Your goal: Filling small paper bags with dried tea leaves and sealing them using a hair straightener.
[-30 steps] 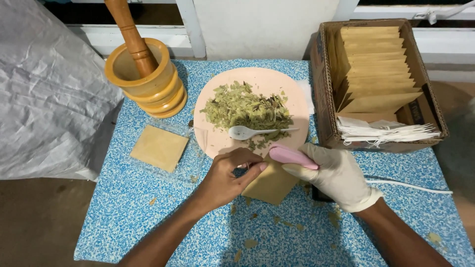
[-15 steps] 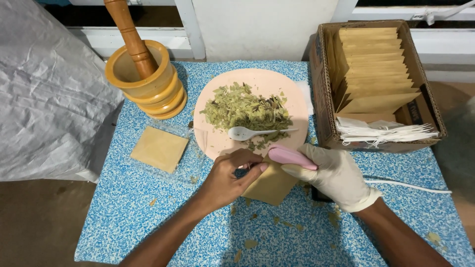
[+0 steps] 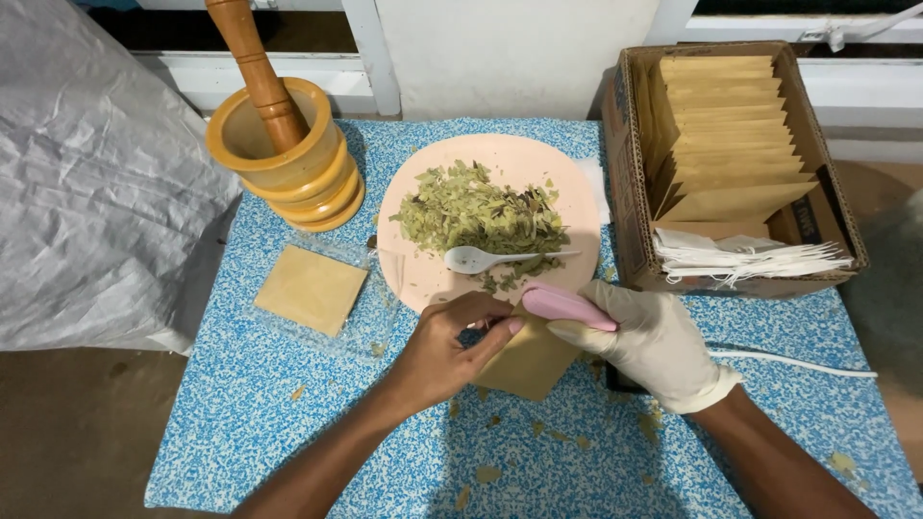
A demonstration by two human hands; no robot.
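Note:
My bare left hand [image 3: 444, 352] pinches the edge of a tan paper pouch [image 3: 527, 365] that lies on the blue speckled table [image 3: 288, 432]. In a white glove, my right hand [image 3: 654, 346] is shut on a pink hand-held tool [image 3: 565, 307], a corded sealer by the look of it, whose tip rests at the pouch's top edge next to my left fingers. Just beyond sits a pink plate [image 3: 567, 183] heaped with dried green leaves [image 3: 476, 213], a white plastic spoon [image 3: 481, 258] lying on it.
A wooden mortar [image 3: 288, 168] with its pestle [image 3: 255, 67] stands at the back left. A clear bag of tan pouches [image 3: 310, 288] lies left of the plate. At the right is a cardboard box [image 3: 630, 192] of tan pouches and white strings. A white cord [image 3: 798, 362] trails right.

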